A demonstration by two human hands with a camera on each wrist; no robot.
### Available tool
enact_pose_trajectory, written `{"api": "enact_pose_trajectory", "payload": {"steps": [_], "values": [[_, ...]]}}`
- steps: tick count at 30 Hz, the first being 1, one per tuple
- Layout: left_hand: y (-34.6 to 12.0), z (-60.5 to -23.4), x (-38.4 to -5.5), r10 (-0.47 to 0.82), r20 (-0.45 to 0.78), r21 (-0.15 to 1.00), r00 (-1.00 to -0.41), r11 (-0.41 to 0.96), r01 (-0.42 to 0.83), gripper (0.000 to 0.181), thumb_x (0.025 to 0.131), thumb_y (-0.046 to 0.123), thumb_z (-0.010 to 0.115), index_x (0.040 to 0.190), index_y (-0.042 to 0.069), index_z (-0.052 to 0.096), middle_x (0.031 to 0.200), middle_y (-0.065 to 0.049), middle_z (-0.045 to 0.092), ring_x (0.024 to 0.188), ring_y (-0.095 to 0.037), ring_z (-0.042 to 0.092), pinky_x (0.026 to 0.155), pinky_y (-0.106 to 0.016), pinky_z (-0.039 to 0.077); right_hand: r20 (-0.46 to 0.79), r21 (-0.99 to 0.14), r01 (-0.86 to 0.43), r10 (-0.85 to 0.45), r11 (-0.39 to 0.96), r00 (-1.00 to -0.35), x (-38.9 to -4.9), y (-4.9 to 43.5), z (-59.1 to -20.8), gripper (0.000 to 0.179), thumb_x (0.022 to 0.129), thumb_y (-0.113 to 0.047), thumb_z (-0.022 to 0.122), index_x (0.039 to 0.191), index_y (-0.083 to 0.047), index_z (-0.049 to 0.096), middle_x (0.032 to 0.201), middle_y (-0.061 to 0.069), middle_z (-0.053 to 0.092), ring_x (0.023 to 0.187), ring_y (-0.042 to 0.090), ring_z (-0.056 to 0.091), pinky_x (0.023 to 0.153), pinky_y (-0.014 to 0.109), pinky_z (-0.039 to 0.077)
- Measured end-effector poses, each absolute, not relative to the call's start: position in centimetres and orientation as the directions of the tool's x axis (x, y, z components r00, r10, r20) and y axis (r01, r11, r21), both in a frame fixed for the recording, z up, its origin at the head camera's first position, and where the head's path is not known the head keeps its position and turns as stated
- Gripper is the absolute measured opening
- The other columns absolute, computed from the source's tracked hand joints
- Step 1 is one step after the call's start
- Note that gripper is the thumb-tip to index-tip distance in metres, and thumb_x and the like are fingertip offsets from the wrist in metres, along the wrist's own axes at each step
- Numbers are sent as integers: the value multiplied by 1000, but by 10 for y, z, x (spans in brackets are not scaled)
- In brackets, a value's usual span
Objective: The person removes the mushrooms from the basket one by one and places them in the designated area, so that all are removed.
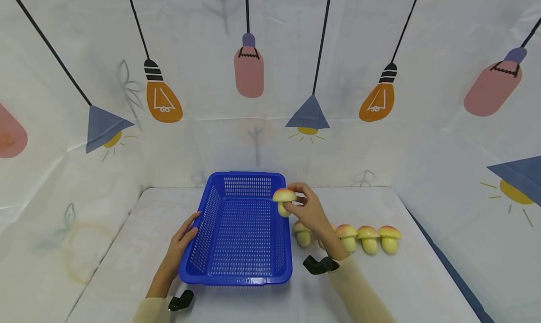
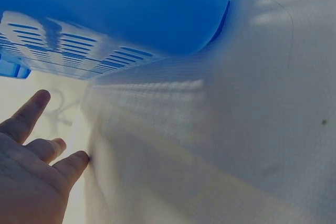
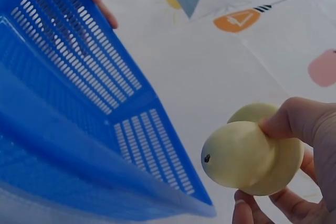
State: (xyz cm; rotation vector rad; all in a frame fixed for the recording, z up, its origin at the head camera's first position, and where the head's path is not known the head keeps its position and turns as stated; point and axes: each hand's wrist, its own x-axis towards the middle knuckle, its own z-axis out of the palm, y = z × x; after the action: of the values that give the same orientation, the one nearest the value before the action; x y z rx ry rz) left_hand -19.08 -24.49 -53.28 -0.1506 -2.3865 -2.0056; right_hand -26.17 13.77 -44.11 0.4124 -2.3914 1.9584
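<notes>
A blue plastic basket [image 1: 235, 280] with slotted walls stands in the middle of the table, its inside bare. Against its left side rests my left hand [image 1: 179, 245], fingers spread and nearly straight in the left wrist view [image 2: 31, 166]. My right hand [image 1: 310, 210] pinches a toy mushroom [image 1: 283, 196] between thumb and fingers at the basket's right rim, high above the table. In the right wrist view the mushroom's pale stem [image 3: 236, 153] points toward the basket, and its cap lies within the fingers.
Several more toy mushrooms [image 1: 369, 241] stand in a row right of the basket, partly hidden behind my right forearm. One mushroom [image 1: 303, 236] is close to the basket's right wall. A white curtain [image 1: 270, 144] printed with lamps hangs behind the table [image 1: 427, 276].
</notes>
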Motion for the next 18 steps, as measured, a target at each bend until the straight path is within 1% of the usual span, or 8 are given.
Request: {"api": "enact_pose_trajectory", "payload": {"steps": [4, 8, 12, 18], "values": [[-245, -533, -191, 62, 79, 982, -995, 164, 88, 52, 112, 26, 39, 163, 19, 30, 157, -27, 39, 111, -16, 61, 82, -33, 56, 192, -956, -222, -166, 193, -967, -258, 157, -443, 50, 89, -7, 77, 135, -6, 57, 137, 13, 61, 118, 33, 63, 91, 26, 53], [-245, -533, -192, 65, 74, 984, -995, 156, 83, 52, 112, 26, 39, 163, 18, 30, 158, -27, 38, 111, -16, 61, 83, -34, 55, 188, -955, -214, -138, 208, -972, -255, 178, -447, 52, 89, -6, 78, 137, -4, 57, 138, 13, 61, 122, 32, 62, 88, 24, 53], [-245, -534, -191, 59, 68, 984, -996, 163, 77, 53, 112, 28, 40, 163, 19, 30, 160, -26, 36, 114, -17, 59, 83, -33, 55, 172, -953, -195, -116, 233, -978, -249, 199, -450, 52, 89, -6, 78, 137, -3, 57, 139, 15, 59, 122, 24, 61, 87, 21, 54], [-246, -535, -192, 59, 59, 984, -996, 162, 68, 53, 112, 29, 39, 163, 21, 29, 160, -26, 35, 115, -19, 58, 85, -33, 55, 142, -949, -164, -100, 269, -985, -237, 231, -448, 53, 91, -8, 77, 139, -2, 56, 143, 17, 55, 117, 5, 58, 87, 19, 52]]}}
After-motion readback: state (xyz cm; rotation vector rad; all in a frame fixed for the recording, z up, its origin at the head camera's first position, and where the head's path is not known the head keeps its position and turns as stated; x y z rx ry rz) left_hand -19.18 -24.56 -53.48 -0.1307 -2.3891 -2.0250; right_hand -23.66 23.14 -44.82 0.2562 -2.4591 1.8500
